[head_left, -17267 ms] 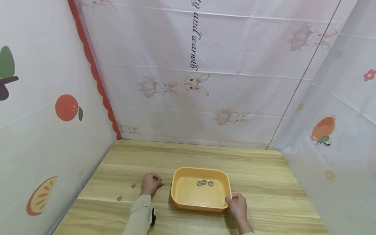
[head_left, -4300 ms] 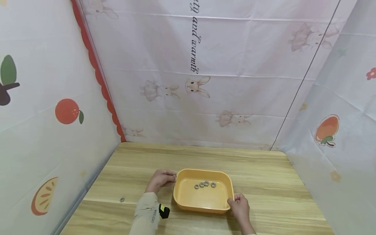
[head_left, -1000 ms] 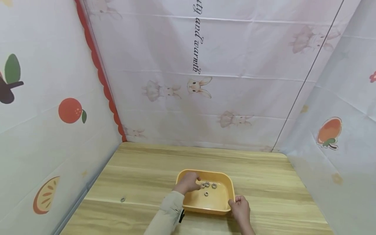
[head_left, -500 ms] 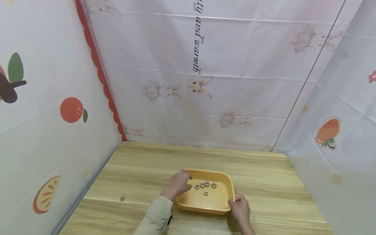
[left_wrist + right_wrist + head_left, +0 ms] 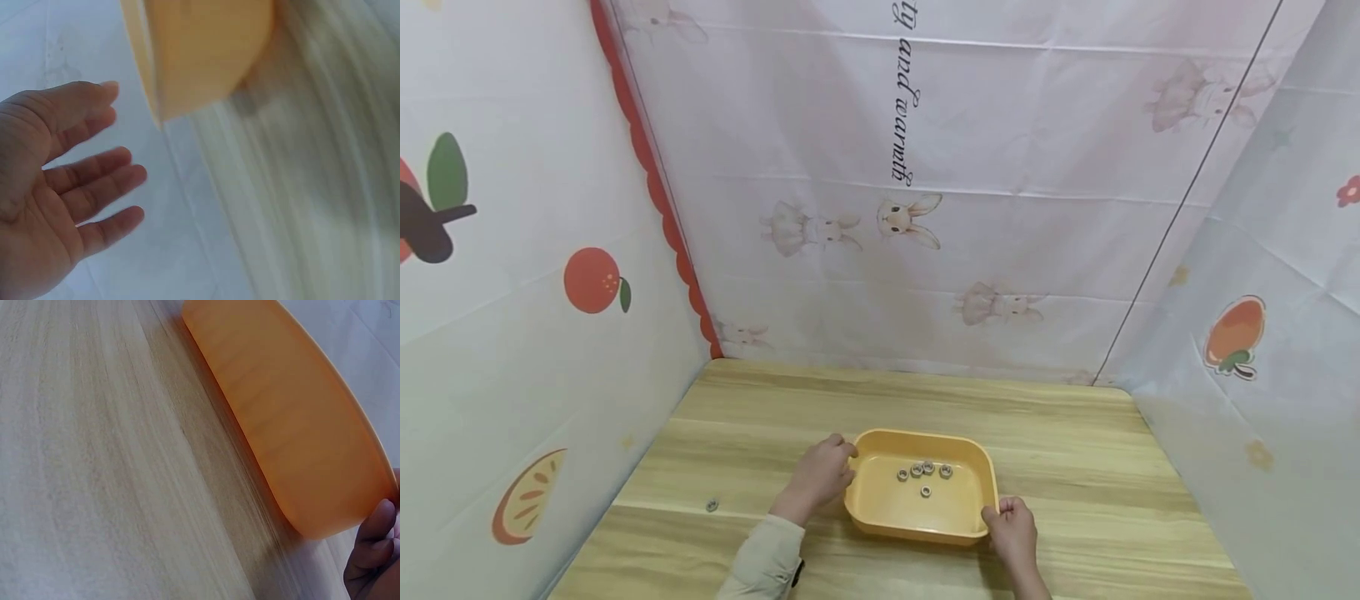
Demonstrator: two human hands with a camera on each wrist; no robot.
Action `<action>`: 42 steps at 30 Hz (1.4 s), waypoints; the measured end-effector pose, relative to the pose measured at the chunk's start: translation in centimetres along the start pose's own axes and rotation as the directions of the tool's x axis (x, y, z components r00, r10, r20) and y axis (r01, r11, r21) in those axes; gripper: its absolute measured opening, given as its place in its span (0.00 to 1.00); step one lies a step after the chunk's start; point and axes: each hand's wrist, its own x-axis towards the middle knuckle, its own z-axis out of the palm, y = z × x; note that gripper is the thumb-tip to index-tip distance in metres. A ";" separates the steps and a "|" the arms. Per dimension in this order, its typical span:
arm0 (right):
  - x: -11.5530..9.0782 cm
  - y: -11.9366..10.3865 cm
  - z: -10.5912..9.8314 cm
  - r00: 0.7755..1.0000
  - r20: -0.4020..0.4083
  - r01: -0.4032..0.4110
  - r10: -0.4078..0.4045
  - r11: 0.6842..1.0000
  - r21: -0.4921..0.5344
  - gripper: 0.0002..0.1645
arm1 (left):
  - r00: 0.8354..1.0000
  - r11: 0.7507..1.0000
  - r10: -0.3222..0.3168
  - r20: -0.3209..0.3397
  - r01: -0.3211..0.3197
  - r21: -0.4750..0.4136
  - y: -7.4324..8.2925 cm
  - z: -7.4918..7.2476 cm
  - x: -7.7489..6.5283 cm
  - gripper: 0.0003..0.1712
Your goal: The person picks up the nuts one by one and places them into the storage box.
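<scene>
A shallow yellow plastic tray [image 5: 917,532] stands on the wooden table, with several metal hex nuts [image 5: 927,492] lying in it. My left hand [image 5: 817,477] is just off the tray's left end, fingers spread and holding nothing; the left wrist view shows the bare palm of the hand [image 5: 56,181] apart from the tray wall [image 5: 200,56]. At the near right corner, my right hand [image 5: 1015,533] pinches the tray's rim, thumb inside. In the right wrist view its fingers [image 5: 375,544] meet the rim of the tray [image 5: 287,419]. One loose nut [image 5: 712,505] lies on the table at the left.
The light wooden table [image 5: 760,400] reaches back to a printed cloth wall [image 5: 850,317]. Further cloth walls close in the left side [image 5: 625,358] and the right side [image 5: 1195,417].
My left hand, over the tray a second ago beside the nuts, has drawn back left past its rim. A nut it carried now lies in the tray. My right hand has kept its hold.
</scene>
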 end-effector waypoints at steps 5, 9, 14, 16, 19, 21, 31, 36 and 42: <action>0.1 0.2 0.2 1.000 0.003 0.008 -0.008 1.000 0.005 0.10 | 0.999 1.000 -0.025 -0.021 0.025 0.003 -1.3 0.0 -1.2 0.13; 0.1 0.4 0.3 1.000 0.005 0.001 -0.001 1.000 0.012 0.10 | 0.998 0.999 -0.045 -0.032 0.045 0.013 -2.1 -0.1 -2.0 0.14; 0.2 0.5 0.2 1.000 -0.005 -0.003 0.003 1.000 0.000 0.10 | 0.996 0.998 -0.067 -0.066 0.068 0.011 -3.0 -0.3 -2.8 0.14; 0.2 0.5 0.2 1.000 -0.006 -0.007 0.007 1.000 -0.002 0.10 | 0.994 0.996 -0.083 -0.069 0.085 0.021 -3.3 -0.5 -3.2 0.14; 0.2 0.4 0.2 1.000 -0.001 -0.015 0.015 1.000 0.010 0.10 | 0.991 0.992 -0.114 -0.065 0.117 0.042 -3.8 -0.6 -3.8 0.14; 0.0 0.3 0.1 1.000 0.002 -0.017 0.017 1.000 0.015 0.11 | 0.989 0.988 -0.142 -0.050 0.144 0.047 -4.1 -0.8 -4.1 0.15; -0.1 0.2 0.0 1.000 -0.010 -0.012 0.012 1.000 0.009 0.10 | 0.976 0.977 -0.207 -0.060 0.209 0.028 -6.6 -0.6 -5.8 0.15; -0.1 0.2 0.1 1.000 -0.009 -0.006 0.006 1.000 0.003 0.10 | 0.968 0.969 -0.241 -0.064 0.244 0.040 -7.9 -0.6 -6.6 0.15; -0.1 0.4 0.1 1.000 -0.008 -0.007 0.007 1.000 -0.001 0.10 | 0.957 0.956 -0.289 -0.038 0.291 0.045 -9.0 -0.7 -7.9 0.16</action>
